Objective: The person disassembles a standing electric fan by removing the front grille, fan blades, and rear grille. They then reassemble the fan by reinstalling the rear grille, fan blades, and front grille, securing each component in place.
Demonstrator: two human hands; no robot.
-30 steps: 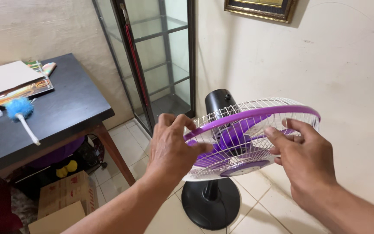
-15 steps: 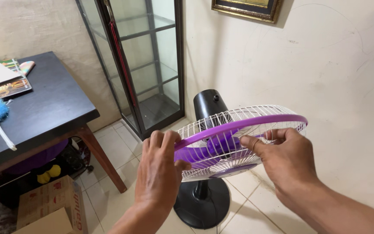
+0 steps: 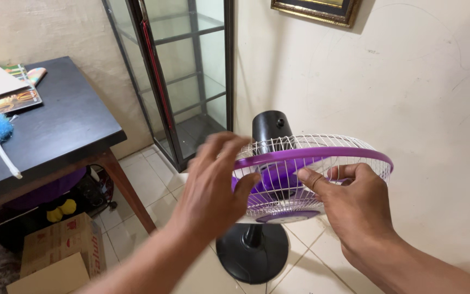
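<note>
Two hands meet the fan guard (image 3: 322, 158): left hand (image 3: 213, 179) fingers spread, right hand (image 3: 354, 201) fingers pinching its wires.

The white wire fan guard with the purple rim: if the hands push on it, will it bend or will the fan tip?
The white wire fan guard with the purple rim probably flexes slightly, since its wires look thin. The fan seems top-heavy on a narrow stem, so a hard push might tip it, though the round black base looks wide.

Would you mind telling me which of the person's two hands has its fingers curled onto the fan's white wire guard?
The right hand: its fingers hook the wire guard under the purple rim. The left hand is spread open and motion-blurred at the guard's edge.
</note>
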